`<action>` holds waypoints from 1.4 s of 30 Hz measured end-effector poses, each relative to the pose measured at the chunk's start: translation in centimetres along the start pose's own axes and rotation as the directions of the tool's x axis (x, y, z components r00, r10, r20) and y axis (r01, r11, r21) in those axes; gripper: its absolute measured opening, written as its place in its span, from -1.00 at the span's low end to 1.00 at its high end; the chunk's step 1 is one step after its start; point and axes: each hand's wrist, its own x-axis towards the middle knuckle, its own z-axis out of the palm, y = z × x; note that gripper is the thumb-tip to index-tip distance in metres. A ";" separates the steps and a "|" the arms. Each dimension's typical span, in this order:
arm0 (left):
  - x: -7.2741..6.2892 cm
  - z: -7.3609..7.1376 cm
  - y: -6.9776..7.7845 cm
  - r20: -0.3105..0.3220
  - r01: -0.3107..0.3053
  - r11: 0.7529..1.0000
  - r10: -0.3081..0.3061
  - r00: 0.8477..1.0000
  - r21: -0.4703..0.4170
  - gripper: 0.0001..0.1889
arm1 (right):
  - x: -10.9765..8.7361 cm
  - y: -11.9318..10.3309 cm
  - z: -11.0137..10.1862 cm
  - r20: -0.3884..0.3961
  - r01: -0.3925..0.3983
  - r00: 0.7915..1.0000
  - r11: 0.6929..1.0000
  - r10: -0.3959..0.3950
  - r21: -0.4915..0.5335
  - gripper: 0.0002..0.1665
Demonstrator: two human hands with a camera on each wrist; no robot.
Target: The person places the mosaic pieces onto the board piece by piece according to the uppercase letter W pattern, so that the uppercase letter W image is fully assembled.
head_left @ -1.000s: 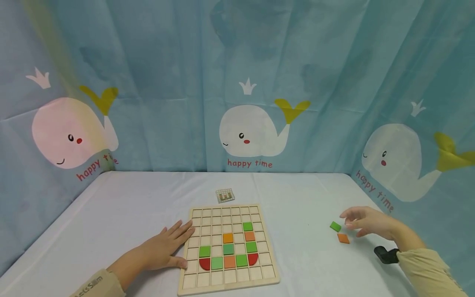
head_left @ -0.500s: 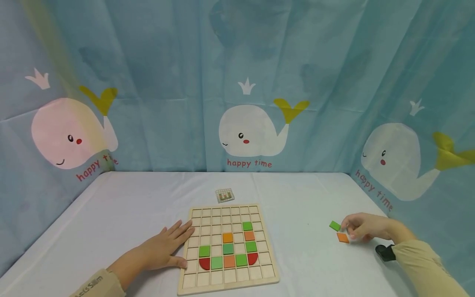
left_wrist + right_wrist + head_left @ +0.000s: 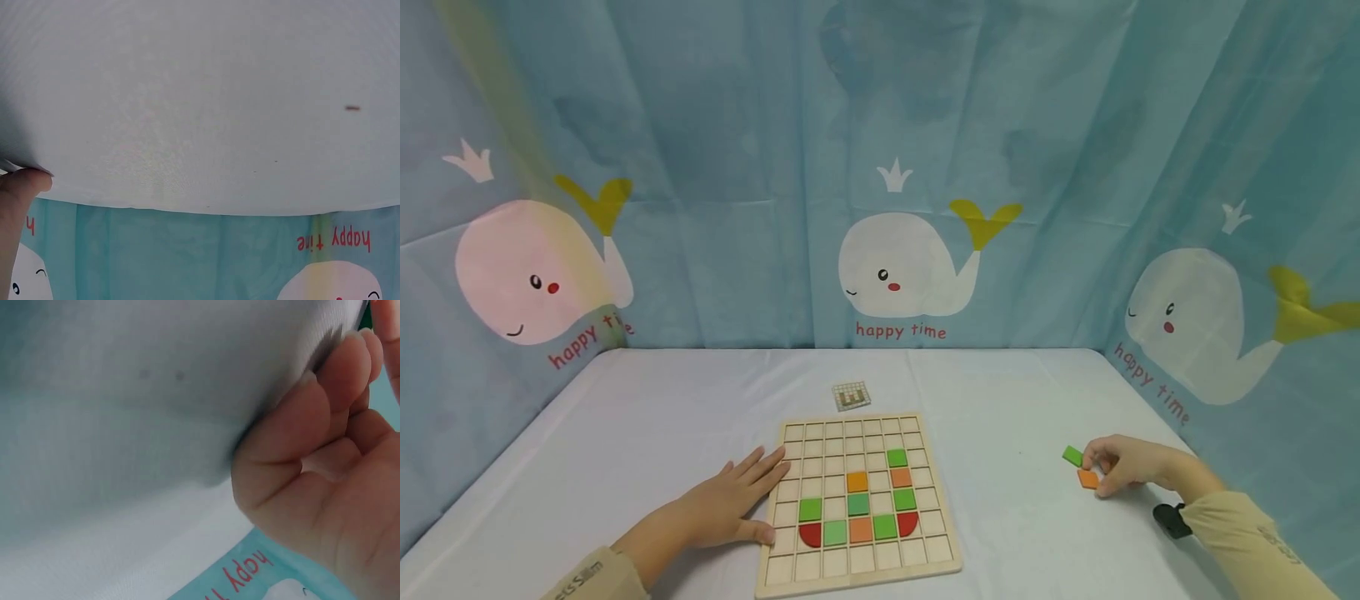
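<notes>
My left hand lies with spread, straight fingers against the left edge of the wooden grid board in the head view. Several colored tiles sit in the board's cells: green squares, orange squares and a red quarter-round at each end of one row. Out to the right, my right hand pinches a loose orange tile on the table, thumb at its near side and index finger at its far side. A loose green tile lies just beyond, beside the fingertips. In the right wrist view the other fingers curl in against the white cloth.
A small pattern card with a grid lies behind the board. The white table is enclosed by a blue curtain printed with whales. A black device is at my right wrist.
My right hand has come down and its thumb and index finger have closed about the orange tile. My left hand stays at the board, and the tiles on it are unchanged.
</notes>
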 end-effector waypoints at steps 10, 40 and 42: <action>0.1 -0.2 0.1 0.017 0.008 1.000 -0.008 1.000 -0.004 0.02 | 0.1 -0.2 0.9 -0.054 0.026 0.998 0.992 -0.032 -0.122 -0.64; -0.2 -0.1 0.2 0.005 0.005 1.000 -0.005 1.000 -0.008 0.01 | -0.7 -2.0 0.5 -0.067 0.084 0.995 0.988 -0.076 0.132 -0.70; -0.1 -0.1 0.1 0.004 0.004 1.000 -0.004 1.000 -0.007 0.01 | -0.6 -2.5 0.6 -0.063 0.113 0.993 0.983 -0.105 0.144 -0.69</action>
